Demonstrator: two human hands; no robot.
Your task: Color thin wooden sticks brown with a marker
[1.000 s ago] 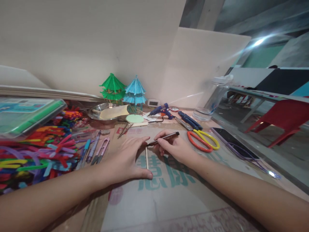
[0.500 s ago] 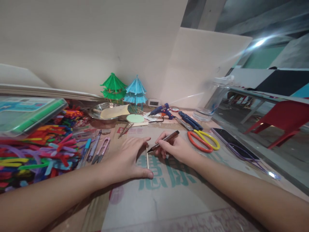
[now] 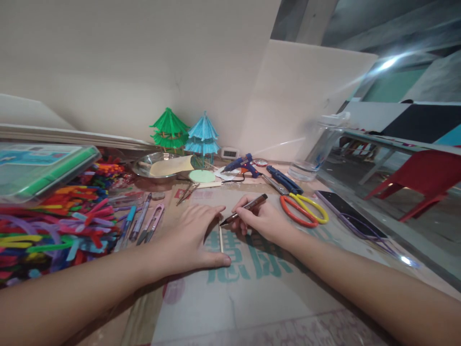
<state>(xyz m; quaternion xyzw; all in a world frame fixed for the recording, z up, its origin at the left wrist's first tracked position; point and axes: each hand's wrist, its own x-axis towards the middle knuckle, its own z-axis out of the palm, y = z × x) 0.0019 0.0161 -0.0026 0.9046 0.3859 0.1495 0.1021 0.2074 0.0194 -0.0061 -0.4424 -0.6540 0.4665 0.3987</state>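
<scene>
My left hand spans a thin pale stick, its fingers at the far end and its thumb at the near end. The stick lies on the printed cardboard sheet. In my right hand is a brown marker, held like a pen. Its dark tip meets or nearly meets the upper part of the stick; exact contact is hard to tell. Scissors with red and yellow handles lie just beyond my right wrist.
Pipe cleaners and a plastic case crowd the left. Pens lie beside them. Behind stand green and blue tree-like models, a metal dish and a glue gun. At right are a phone and a clear jug.
The marker tip has shifted slightly away from me along the stick. My left thumb and the stick's near end have edged a little to the right.
</scene>
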